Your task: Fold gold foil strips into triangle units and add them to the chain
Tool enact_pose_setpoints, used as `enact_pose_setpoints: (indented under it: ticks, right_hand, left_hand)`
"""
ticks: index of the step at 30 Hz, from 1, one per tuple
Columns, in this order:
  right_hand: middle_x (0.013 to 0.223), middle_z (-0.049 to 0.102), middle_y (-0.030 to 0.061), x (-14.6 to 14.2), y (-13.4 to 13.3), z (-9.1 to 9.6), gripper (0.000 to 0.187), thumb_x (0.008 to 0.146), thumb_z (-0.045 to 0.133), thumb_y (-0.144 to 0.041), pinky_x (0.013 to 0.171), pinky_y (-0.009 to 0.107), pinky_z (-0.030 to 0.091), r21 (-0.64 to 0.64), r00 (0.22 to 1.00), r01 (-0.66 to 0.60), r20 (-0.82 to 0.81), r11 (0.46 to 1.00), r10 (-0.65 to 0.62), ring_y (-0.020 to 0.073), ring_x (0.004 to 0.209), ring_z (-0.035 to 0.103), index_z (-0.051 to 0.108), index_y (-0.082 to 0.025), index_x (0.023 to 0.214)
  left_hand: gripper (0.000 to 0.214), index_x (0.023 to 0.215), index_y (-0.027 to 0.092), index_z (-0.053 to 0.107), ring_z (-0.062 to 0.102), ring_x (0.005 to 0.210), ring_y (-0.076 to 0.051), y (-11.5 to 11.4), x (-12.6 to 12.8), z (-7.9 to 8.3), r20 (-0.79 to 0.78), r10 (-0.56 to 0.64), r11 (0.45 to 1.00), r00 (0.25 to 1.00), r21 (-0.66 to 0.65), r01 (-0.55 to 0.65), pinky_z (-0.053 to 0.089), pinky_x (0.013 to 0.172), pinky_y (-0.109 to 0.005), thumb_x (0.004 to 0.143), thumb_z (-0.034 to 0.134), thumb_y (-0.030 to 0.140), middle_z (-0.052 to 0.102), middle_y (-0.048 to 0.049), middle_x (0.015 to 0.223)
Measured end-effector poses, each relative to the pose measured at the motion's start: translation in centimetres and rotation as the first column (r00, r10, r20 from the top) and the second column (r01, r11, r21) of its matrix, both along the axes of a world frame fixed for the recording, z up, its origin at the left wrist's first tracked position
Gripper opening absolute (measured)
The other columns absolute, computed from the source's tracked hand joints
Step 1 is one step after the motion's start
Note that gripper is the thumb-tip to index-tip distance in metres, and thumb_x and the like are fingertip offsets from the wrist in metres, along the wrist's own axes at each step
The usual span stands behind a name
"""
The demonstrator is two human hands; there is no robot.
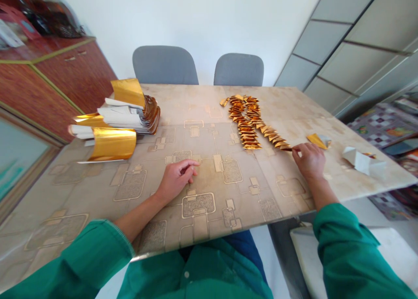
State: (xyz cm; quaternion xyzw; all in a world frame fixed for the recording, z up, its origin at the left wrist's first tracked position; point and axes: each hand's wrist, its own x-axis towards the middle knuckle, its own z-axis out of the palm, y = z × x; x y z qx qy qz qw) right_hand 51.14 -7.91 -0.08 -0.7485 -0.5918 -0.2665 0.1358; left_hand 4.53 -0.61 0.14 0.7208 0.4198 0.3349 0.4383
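My right hand (309, 159) is at the near end of a row of folded gold paper pieces (268, 132). Its thumb and fingers pinch a folded gold paper piece (287, 149) that touches the last one in that row. A second row of folded gold paper (243, 127) stands beside it, and the two meet at the far end. My left hand (178, 177) rests on the middle of the table, fingers loosely curled in, nothing visible in them. Left of it lie stacks of gold and white paper sheets (112, 144), some curling up.
The table (209, 212) has a patterned cover. Near its right edge lie a loose gold paper piece (316, 140) and a crumpled white paper (361, 160). Two grey chairs (165, 65) stand at the far side, and a wooden cabinet (75, 79) is at the left.
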Motion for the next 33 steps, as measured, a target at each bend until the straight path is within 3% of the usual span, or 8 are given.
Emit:
enact_pose_setpoints:
  ticks: [6, 15, 24, 33]
  right_hand:
    - [0.078, 0.065, 0.0089, -0.6, 1.4, -0.2, 0.016, 0.086, 0.051, -0.024, 0.068, 0.033, 0.03, -0.073, 0.998, 0.044, 0.036, 0.996, -0.042, 0.0218, 0.076, 0.05, 0.062, -0.019, 0.076]
    - [0.083, 0.07, 0.0097, -1.4, 2.0, -0.4, 0.015, 0.086, 0.052, -0.024, 0.069, 0.034, 0.029, -0.079, 0.996, 0.084, -0.03, 0.993, -0.086, 0.0227, 0.078, 0.054, 0.065, -0.018, 0.089]
    - [0.078, 0.07, 0.0082, -2.0, 0.9, -0.7, 0.02, 0.088, 0.054, -0.034, 0.069, 0.034, 0.028, -0.04, 0.983, 0.141, -0.114, 0.989, -0.144, 0.0232, 0.079, 0.056, 0.064, -0.02, 0.078]
    - [0.077, 0.07, 0.0081, -2.0, 1.7, -0.5, 0.018, 0.086, 0.055, -0.033, 0.072, 0.035, 0.029, -0.039, 0.98, 0.155, -0.117, 0.987, -0.159, 0.0232, 0.078, 0.057, 0.066, -0.02, 0.08]
  left_hand:
    - [0.028, 0.097, 0.015, 0.07, 0.06, 0.05, -0.01, -0.1, 0.0, 0.2, 0.0, 0.002, 1.0, 1.0, -0.004, -0.002, 0.045, 0.046, -0.018, 0.086, 0.051, 0.034, 0.067, -0.0007, 0.069]
    - [0.028, 0.096, 0.016, 0.07, 0.06, 0.049, -0.01, 0.0, 0.0, 0.0, 0.01, -0.008, 1.0, 1.0, 0.005, 0.008, 0.045, 0.046, -0.018, 0.087, 0.051, 0.034, 0.067, -0.0004, 0.069]
    - [0.028, 0.096, 0.016, 0.07, 0.06, 0.05, -0.01, 0.0, 0.1, 0.0, 0.007, -0.018, 1.0, 1.0, 0.006, 0.018, 0.045, 0.047, -0.018, 0.087, 0.051, 0.034, 0.067, -0.0002, 0.069]
    - [0.027, 0.096, 0.016, 0.07, 0.06, 0.049, -0.01, 0.0, 0.0, -0.1, 0.016, -0.01, 1.0, 1.0, 0.004, 0.009, 0.045, 0.046, -0.018, 0.086, 0.051, 0.034, 0.068, -0.0002, 0.069]
